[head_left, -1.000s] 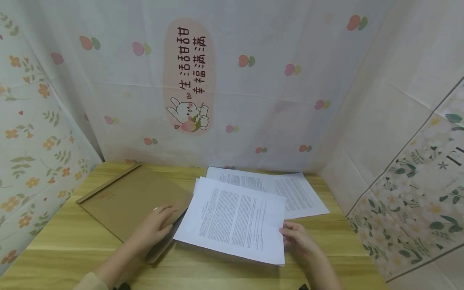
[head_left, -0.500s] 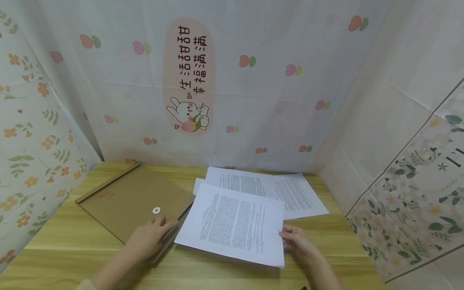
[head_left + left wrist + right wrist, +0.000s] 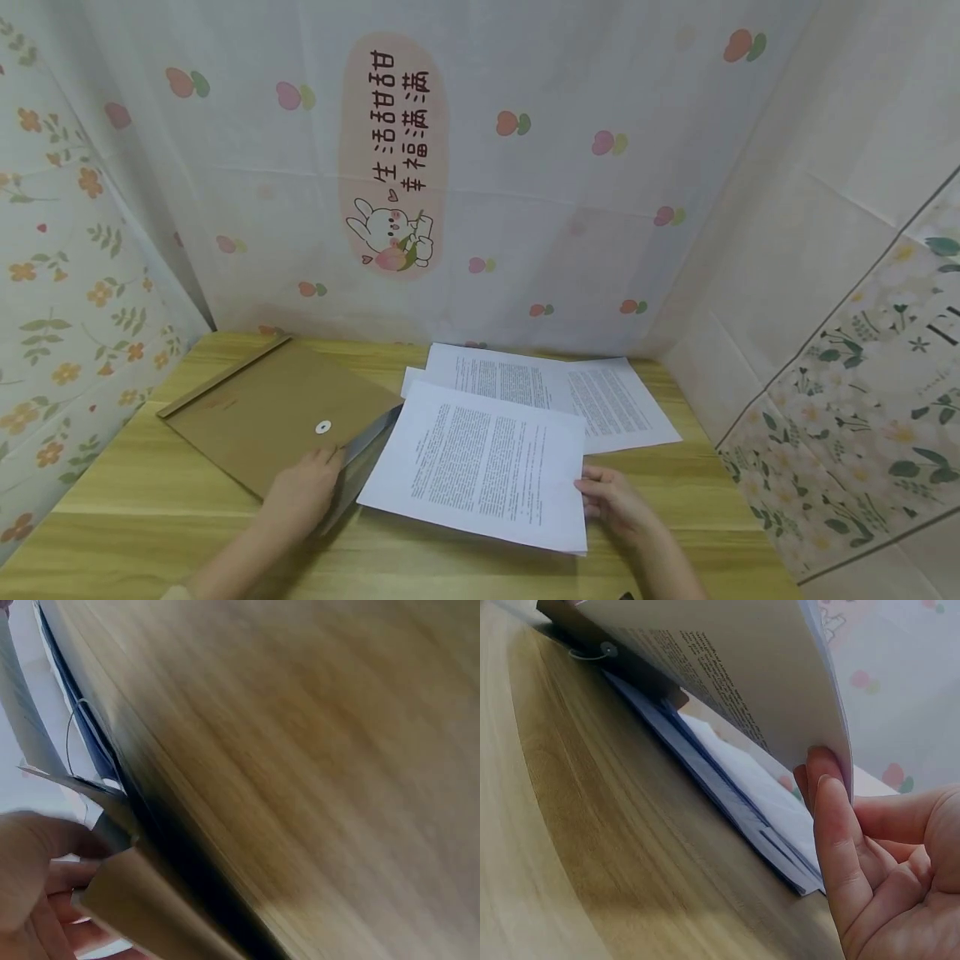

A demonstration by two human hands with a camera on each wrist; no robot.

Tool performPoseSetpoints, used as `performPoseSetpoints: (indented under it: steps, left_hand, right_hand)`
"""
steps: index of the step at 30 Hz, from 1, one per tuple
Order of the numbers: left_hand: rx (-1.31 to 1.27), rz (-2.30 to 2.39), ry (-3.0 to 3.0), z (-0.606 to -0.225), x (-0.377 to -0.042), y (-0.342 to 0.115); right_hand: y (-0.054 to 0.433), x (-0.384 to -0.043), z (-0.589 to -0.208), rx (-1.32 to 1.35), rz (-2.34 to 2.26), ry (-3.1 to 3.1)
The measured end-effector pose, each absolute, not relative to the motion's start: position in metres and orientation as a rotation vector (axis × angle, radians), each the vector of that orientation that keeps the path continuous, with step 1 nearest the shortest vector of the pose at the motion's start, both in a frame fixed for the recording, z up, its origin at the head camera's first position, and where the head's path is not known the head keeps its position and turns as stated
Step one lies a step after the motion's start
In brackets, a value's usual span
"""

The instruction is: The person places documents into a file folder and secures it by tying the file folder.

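Note:
A brown kraft paper envelope (image 3: 262, 408) lies slanted on the left of the table, with a white string button (image 3: 323, 427) near its mouth. My left hand (image 3: 303, 492) grips the near edge of that mouth, which gapes; in the left wrist view the thumb and fingers (image 3: 64, 907) are at the brown flap (image 3: 150, 907). With thumb and fingers, my right hand (image 3: 615, 504) pinches the right edge of a thin stack of printed sheets (image 3: 465, 467), raised off the table. The stack's left edge is close to the envelope's mouth; whether they touch I cannot tell.
More printed sheets (image 3: 615, 400) lie fanned out behind the held stack, partly covered by it. Patterned cloth (image 3: 562, 208) hangs along the back and both sides of the wood-grain table (image 3: 420, 575). A thin string loop (image 3: 589, 654) hangs from the envelope's flap.
My left hand has slid back along the envelope's mouth toward me, uncovering the button, and the mouth gapes wider. The stack in my right hand has tilted down slightly at its far edge.

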State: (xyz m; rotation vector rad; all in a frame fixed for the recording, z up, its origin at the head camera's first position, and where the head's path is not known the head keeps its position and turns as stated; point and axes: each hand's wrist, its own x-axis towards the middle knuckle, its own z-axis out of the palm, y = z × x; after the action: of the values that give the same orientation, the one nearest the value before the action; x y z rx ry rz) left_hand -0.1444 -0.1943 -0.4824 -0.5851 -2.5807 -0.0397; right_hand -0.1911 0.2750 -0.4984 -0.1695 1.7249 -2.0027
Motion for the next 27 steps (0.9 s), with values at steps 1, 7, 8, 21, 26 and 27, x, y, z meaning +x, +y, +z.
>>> performPoseSetpoints:
  steps: [1, 7, 8, 21, 26, 27]
  left_hand:
    - [-0.572, -0.064, -2.579, -0.482, -0.144, -0.195]
    - [-0.507, -0.171, -2.668, -0.476, -0.144, -0.190]
    - [-0.499, -0.178, -2.675, -0.475, -0.145, -0.189]
    - [-0.506, -0.063, -2.731, -0.478, -0.143, -0.186]
    - [-0.522, -0.057, -2.740, -0.478, -0.143, -0.188]
    - [-0.525, -0.058, -2.744, -0.479, -0.143, -0.188]
  right_hand:
    - [0.275, -0.191, -0.499, -0.159, -2.000, 1.729]
    - [0.277, -0.190, -0.504, -0.158, -1.990, 1.715]
    - [0.277, -0.190, -0.504, -0.168, -1.990, 1.708]
    - [0.259, -0.195, -0.504, -0.193, -1.988, 1.682]
    - [0.251, -0.198, -0.503, -0.085, -2.007, 1.709]
    - [0.250, -0.198, -0.502, -0.063, -2.013, 1.714]
